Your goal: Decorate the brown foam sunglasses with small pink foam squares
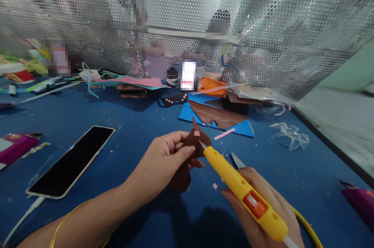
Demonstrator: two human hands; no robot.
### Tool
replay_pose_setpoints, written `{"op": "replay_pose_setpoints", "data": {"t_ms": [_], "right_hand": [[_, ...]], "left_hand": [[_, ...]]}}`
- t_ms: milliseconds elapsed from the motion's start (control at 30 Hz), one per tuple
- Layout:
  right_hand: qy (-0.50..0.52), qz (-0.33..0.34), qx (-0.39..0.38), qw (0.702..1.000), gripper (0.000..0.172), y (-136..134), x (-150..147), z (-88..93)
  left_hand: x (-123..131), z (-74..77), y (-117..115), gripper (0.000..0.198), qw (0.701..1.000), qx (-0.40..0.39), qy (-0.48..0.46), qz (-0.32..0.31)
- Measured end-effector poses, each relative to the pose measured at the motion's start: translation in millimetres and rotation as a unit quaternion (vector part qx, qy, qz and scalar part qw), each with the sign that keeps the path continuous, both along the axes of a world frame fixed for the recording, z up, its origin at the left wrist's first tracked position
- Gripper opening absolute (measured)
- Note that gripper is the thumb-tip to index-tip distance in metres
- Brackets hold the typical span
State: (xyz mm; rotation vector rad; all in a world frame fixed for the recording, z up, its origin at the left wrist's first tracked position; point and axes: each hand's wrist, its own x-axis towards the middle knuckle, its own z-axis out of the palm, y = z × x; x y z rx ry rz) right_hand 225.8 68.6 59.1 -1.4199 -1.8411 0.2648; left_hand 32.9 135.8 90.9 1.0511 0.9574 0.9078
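Note:
My left hand is closed round a brown cut-out foam piece with a small pink square stuck on it, held just above the blue table. My right hand grips a yellow glue gun with an orange trigger. Its metal nozzle touches the brown piece near the pink square. A metal scissor tip pokes out from behind the gun, lying on the table beside my right hand.
A smartphone with a white cable lies at the left. Blue sheets with brown offcuts and a pink strip sit ahead. Crumpled clear plastic is at the right. Perforated metal screens wall the table, with paper clutter along the back.

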Motion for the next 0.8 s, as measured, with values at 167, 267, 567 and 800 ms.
{"op": "replay_pose_setpoints", "data": {"t_ms": [167,267,567,800], "right_hand": [[-0.006,-0.003,0.01,1.0,0.024,-0.3,-0.1,0.0],[-0.008,-0.001,0.003,1.0,0.025,-0.5,-0.7,1.3],[-0.014,-0.01,-0.001,1.0,0.025,-1.7,-0.7,1.4],[-0.009,-0.017,-0.012,1.0,0.025,-2.1,-0.8,1.0]], "left_hand": [[0.5,2.0,-0.4,0.022,1.0,-0.007,0.006,0.006],[0.6,3.3,-0.4,0.024,1.0,-0.018,0.016,0.012],[2.3,3.7,-0.7,0.023,1.0,-0.02,0.0,0.016],[-0.2,3.2,0.7,0.024,0.999,-0.002,0.032,0.002]]}}
